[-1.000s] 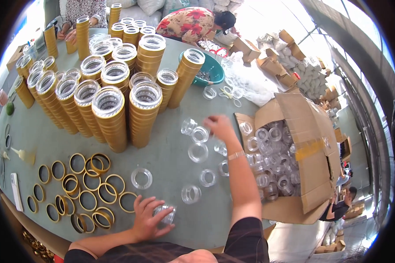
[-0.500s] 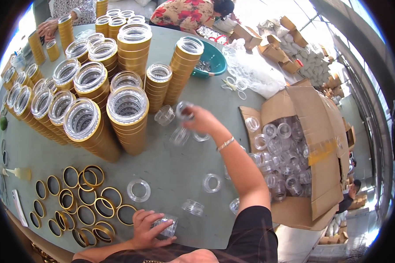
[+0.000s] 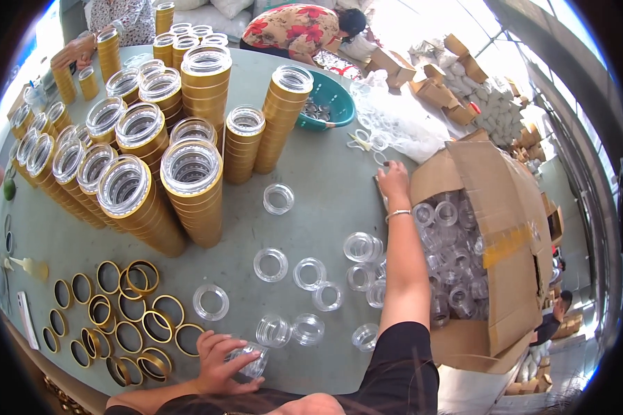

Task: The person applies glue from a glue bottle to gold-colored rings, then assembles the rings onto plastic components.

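Observation:
My left hand [image 3: 228, 363] rests near the front edge, its fingers curled round a clear plastic container [image 3: 255, 360] lying on its side. Stretched far out, my right hand [image 3: 394, 181] has its fingers bent over the left flap of a cardboard box [image 3: 519, 277]; my arm hides most of that flap. Many clear plastic rings [image 3: 450, 263] fill the box. More clear rings [image 3: 310, 274] lie loose between my hands, some in a cluster beside my right forearm. Left of my left hand, thin gold-edged rings [image 3: 129, 337] are scattered on the green table [image 3: 256, 221].
Tall gold stacks [image 3: 194, 200] with clear tops crowd the table's left and far side. Beyond them stand a green basin [image 3: 346, 107] with small pieces and a white plastic bag [image 3: 408, 128]. A phone [image 3: 28, 319] lies at left. Two people are across the table.
My right hand has moved from the loose rings near the stacks right to the box flap. The clear rings have spread and shifted across the table; my left hand has barely moved.

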Demonstrator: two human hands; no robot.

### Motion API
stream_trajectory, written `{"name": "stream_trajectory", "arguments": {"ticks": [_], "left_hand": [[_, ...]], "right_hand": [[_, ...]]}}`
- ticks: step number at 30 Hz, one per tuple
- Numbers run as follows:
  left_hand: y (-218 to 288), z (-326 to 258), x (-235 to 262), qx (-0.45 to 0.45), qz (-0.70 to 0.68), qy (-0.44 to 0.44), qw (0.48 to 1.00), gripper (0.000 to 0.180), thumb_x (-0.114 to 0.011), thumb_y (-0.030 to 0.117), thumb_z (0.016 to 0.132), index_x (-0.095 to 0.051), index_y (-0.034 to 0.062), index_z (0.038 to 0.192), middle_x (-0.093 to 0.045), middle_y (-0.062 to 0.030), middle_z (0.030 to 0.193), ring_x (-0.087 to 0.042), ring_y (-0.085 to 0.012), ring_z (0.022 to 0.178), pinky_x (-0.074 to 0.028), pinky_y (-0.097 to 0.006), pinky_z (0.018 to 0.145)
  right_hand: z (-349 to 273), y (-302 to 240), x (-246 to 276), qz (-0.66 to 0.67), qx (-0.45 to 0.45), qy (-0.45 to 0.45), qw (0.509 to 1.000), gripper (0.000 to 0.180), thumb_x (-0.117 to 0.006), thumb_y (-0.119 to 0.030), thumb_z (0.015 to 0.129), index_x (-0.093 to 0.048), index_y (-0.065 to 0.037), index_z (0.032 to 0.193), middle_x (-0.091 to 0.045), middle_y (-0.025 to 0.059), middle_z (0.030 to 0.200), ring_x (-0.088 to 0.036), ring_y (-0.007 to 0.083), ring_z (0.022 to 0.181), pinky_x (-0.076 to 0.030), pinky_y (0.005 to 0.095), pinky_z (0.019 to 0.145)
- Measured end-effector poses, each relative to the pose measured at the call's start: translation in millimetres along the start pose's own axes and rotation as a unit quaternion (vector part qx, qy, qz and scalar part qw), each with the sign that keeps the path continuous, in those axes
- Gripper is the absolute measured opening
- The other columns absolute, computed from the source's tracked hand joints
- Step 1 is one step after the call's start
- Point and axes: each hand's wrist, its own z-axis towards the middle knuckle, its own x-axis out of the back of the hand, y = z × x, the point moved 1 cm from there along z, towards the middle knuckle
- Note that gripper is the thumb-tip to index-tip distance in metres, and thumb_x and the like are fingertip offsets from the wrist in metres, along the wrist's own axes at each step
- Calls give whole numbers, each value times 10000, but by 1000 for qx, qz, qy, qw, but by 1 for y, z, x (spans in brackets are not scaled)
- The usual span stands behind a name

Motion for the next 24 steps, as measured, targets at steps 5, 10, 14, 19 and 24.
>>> {"name": "stream_trajectory", "arguments": {"ticks": [5, 10, 14, 19, 24], "left_hand": [[-7, -6, -8, -3, 20, 18, 1000, 545, -898, 482, 594, -765, 261, 1075, -627, -7, 1146, -527, -255, 1067, -398, -472, 959], [-14, -2, -14, -43, -6, 26, 999, 437, -884, 398, 609, -819, 246, 1014, -652, -16, 1129, -492, -259, 1026, -424, -397, 879], [-8, -2, -11, -14, 17, 31, 999, 520, -914, 472, 597, -770, 267, 1053, -631, 4, 1133, -524, -237, 1012, -439, -402, 888], [-1, 1, -4, 26, -8, 44, 999, 534, -920, 429, 593, -773, 252, 1075, -632, -7, 1129, -536, -254, 1027, -438, -418, 899], [4, 6, 0, 11, -21, -5, 1000, 553, -920, 380, 591, -771, 238, 1105, -627, -25, 1154, -550, -281, 1058, -432, -441, 924]], "right_hand": [[54, -28, -40, -72, 43, -1, 996, 289, -604, -166, 890, -742, -144, 1143, -480, 64, 1552, -414, 260, 1443, -387, 462, 1143], [89, 9, -51, -111, -21, 15, 993, 271, -586, -216, 928, -754, -133, 1124, -542, 82, 1478, -463, 256, 1397, -385, 473, 1142], [61, -40, -21, -134, 15, -22, 991, 300, -617, -278, 930, -753, -88, 1118, -655, 110, 1303, -568, 271, 1283, -443, 431, 1095], [-67, -113, 71, 192, 166, -250, 934, 400, -706, -382, 882, -777, -11, 1013, -741, 213, 935, -701, 360, 882, -544, 419, 831], [-153, -181, 98, 200, 250, -290, 902, 365, -743, -337, 878, -731, -40, 1090, -714, 178, 1072, -673, 331, 1008, -518, 404, 904]]}}
